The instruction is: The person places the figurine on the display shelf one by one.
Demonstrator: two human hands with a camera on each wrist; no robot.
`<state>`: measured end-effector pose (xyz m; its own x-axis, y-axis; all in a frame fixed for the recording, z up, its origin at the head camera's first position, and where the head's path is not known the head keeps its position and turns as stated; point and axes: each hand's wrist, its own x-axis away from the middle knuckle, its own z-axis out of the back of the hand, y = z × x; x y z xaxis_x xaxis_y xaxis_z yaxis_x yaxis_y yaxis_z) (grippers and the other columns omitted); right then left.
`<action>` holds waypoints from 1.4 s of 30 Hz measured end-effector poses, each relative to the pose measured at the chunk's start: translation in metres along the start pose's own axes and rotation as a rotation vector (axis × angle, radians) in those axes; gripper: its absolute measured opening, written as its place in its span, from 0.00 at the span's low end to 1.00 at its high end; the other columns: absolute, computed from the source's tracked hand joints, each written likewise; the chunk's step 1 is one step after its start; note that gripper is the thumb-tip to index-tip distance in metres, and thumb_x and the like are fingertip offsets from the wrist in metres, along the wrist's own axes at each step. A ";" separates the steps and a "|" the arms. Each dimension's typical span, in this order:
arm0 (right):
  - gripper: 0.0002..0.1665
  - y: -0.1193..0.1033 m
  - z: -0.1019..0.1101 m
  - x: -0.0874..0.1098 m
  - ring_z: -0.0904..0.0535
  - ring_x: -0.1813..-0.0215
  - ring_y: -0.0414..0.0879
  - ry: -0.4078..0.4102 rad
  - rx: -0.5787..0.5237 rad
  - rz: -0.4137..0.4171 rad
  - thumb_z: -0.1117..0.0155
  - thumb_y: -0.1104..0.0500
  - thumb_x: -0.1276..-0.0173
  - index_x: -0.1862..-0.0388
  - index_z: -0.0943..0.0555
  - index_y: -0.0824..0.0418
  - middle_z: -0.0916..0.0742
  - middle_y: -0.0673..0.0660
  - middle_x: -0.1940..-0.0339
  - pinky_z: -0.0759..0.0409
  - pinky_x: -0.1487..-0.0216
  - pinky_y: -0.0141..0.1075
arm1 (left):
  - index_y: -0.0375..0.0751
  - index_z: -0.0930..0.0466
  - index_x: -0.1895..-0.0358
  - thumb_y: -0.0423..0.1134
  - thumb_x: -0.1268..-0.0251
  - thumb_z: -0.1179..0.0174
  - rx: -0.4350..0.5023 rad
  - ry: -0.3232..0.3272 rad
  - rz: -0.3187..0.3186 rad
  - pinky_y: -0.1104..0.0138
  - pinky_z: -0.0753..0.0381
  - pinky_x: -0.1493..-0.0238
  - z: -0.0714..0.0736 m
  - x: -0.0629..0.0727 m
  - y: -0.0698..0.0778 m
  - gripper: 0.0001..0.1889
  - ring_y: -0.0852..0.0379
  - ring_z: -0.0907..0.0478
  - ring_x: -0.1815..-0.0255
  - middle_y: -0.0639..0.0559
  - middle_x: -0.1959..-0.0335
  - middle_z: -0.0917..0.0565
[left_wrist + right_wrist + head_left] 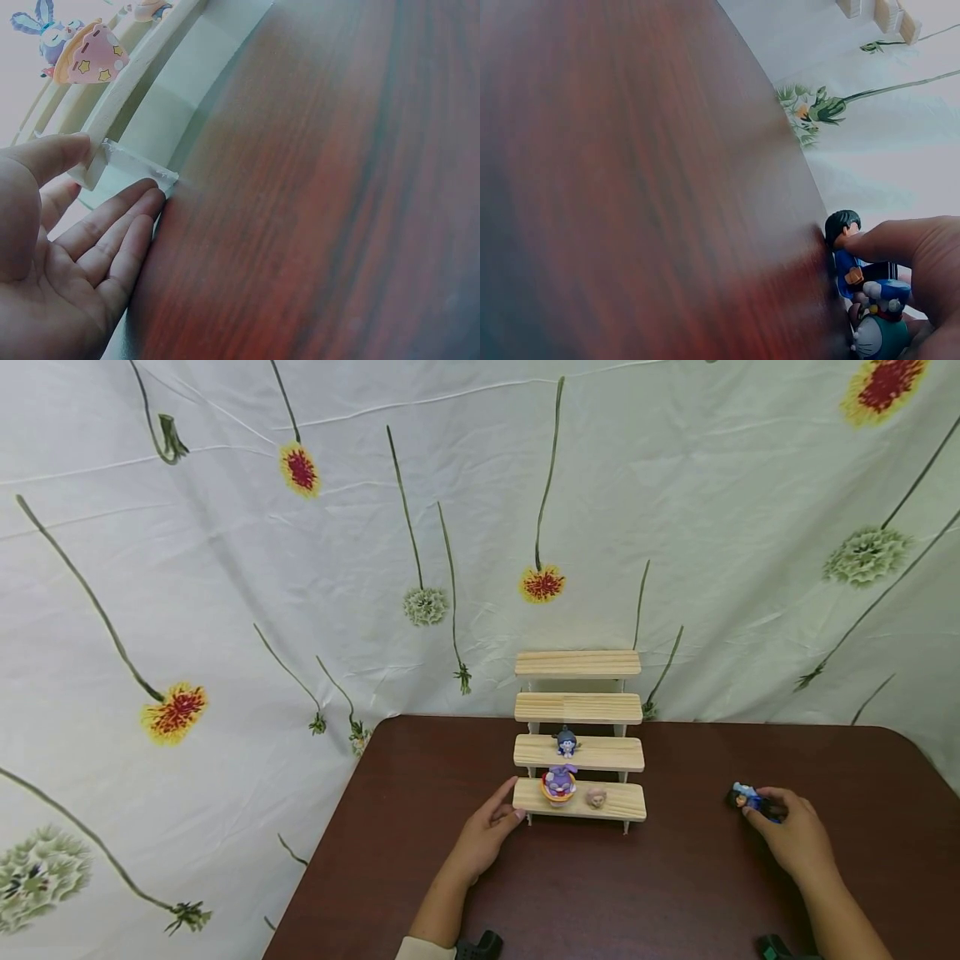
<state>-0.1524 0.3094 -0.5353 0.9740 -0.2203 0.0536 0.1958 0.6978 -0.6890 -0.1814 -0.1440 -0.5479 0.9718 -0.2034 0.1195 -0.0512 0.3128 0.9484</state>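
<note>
A stepped wooden shelf [579,798] with clear supports stands toward the back of the table. My left hand [483,835] pinches the left end of its lowest plank [97,139] between thumb and index finger, while the other fingers lie stretched beside the clear support [139,159]. Off to the right, my right hand [798,835] holds small toy figurines [746,795] low at the tabletop. In the right wrist view these are a black-haired figurine [845,259] in blue, with the thumb at its head, and a blue-and-white cat figurine [879,336] right beside it.
On the lowest plank sit a purple rabbit figurine [558,781] in an orange-rimmed cup and a small pinkish figurine [596,797]. A dark blue figurine [566,742] stands one step higher. The brown table [450,752] ends at a flower-printed cloth [360,552] behind.
</note>
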 end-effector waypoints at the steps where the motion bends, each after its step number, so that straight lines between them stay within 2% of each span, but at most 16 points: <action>1: 0.35 0.000 0.000 0.000 0.29 0.41 0.76 0.005 -0.003 0.001 0.44 0.48 0.22 0.31 0.34 0.74 0.30 0.80 0.39 0.26 0.53 0.61 | 0.66 0.39 0.22 0.56 0.28 0.40 -0.001 0.000 0.001 0.56 0.24 0.41 0.000 0.000 0.000 0.33 0.56 0.18 0.45 0.49 0.48 0.13; 5: 0.33 0.000 -0.001 -0.001 0.27 0.42 0.74 0.028 -0.023 -0.002 0.42 0.48 0.23 0.32 0.31 0.73 0.29 0.79 0.40 0.22 0.60 0.48 | 0.67 0.39 0.22 0.55 0.28 0.40 0.001 0.002 0.001 0.55 0.24 0.40 0.000 0.000 0.000 0.33 0.56 0.18 0.45 0.49 0.48 0.13; 8: 0.33 0.000 -0.001 -0.001 0.26 0.42 0.72 0.048 -0.040 -0.008 0.41 0.47 0.23 0.33 0.30 0.71 0.28 0.78 0.41 0.25 0.66 0.38 | 0.66 0.39 0.22 0.55 0.27 0.40 0.005 0.003 -0.001 0.55 0.24 0.40 0.000 0.001 0.000 0.33 0.56 0.18 0.45 0.49 0.48 0.13; 10: 0.33 0.000 -0.001 -0.001 0.25 0.43 0.71 0.057 -0.049 -0.014 0.41 0.46 0.23 0.33 0.29 0.70 0.27 0.76 0.41 0.27 0.67 0.34 | 0.66 0.39 0.22 0.55 0.27 0.40 0.006 0.002 -0.001 0.56 0.24 0.40 0.000 0.001 0.000 0.33 0.56 0.18 0.45 0.49 0.48 0.13; 17: 0.33 -0.003 0.000 0.001 0.25 0.44 0.68 0.077 -0.073 -0.037 0.43 0.44 0.23 0.34 0.28 0.69 0.27 0.74 0.41 0.27 0.68 0.34 | 0.64 0.38 0.22 0.54 0.27 0.40 0.004 -0.002 -0.015 0.60 0.24 0.42 0.000 0.000 0.002 0.33 0.55 0.18 0.45 0.47 0.48 0.13; 23: 0.36 -0.006 0.001 0.006 0.26 0.42 0.69 0.100 -0.103 -0.027 0.45 0.40 0.23 0.32 0.28 0.68 0.29 0.75 0.36 0.26 0.66 0.37 | 0.64 0.38 0.22 0.51 0.26 0.40 0.002 -0.004 -0.034 0.58 0.24 0.41 0.001 0.000 0.001 0.32 0.53 0.18 0.43 0.45 0.47 0.13; 29: 0.33 -0.008 0.000 0.009 0.24 0.42 0.68 0.151 -0.119 -0.016 0.44 0.43 0.22 0.33 0.27 0.67 0.28 0.72 0.36 0.28 0.69 0.27 | 0.63 0.39 0.22 0.48 0.25 0.41 0.015 0.004 -0.026 0.57 0.24 0.42 0.000 0.000 0.001 0.31 0.53 0.18 0.43 0.44 0.47 0.13; 34: 0.29 -0.008 0.000 0.009 0.24 0.42 0.69 0.155 -0.129 -0.007 0.45 0.47 0.21 0.33 0.27 0.67 0.29 0.73 0.35 0.29 0.70 0.22 | 0.64 0.39 0.22 0.50 0.25 0.41 0.008 0.003 -0.028 0.58 0.24 0.41 0.000 -0.001 0.001 0.32 0.53 0.18 0.43 0.45 0.47 0.13; 40: 0.29 -0.009 0.000 0.010 0.22 0.40 0.70 0.135 -0.160 -0.046 0.46 0.46 0.21 0.32 0.28 0.66 0.23 0.74 0.36 0.25 0.70 0.26 | 0.63 0.38 0.22 0.51 0.26 0.40 0.001 0.000 -0.026 0.57 0.23 0.40 0.000 0.001 0.004 0.32 0.53 0.18 0.43 0.46 0.46 0.13; 41: 0.30 -0.010 0.000 0.010 0.21 0.41 0.69 0.130 -0.165 -0.054 0.46 0.46 0.21 0.32 0.28 0.65 0.22 0.74 0.36 0.24 0.70 0.27 | 0.63 0.38 0.22 0.52 0.26 0.40 0.001 0.000 -0.025 0.56 0.23 0.40 0.000 0.001 0.004 0.32 0.54 0.18 0.43 0.46 0.46 0.13; 42: 0.31 -0.010 0.000 0.010 0.18 0.45 0.63 0.123 -0.169 -0.064 0.46 0.44 0.21 0.32 0.28 0.65 0.22 0.74 0.36 0.24 0.69 0.28 | 0.64 0.38 0.22 0.52 0.26 0.40 0.001 0.002 -0.023 0.56 0.23 0.40 0.000 0.002 0.005 0.32 0.54 0.18 0.43 0.46 0.46 0.13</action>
<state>-0.1448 0.3006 -0.5280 0.9368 -0.3492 0.0199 0.2249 0.5577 -0.7990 -0.1799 -0.1431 -0.5432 0.9731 -0.2089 0.0970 -0.0289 0.3071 0.9513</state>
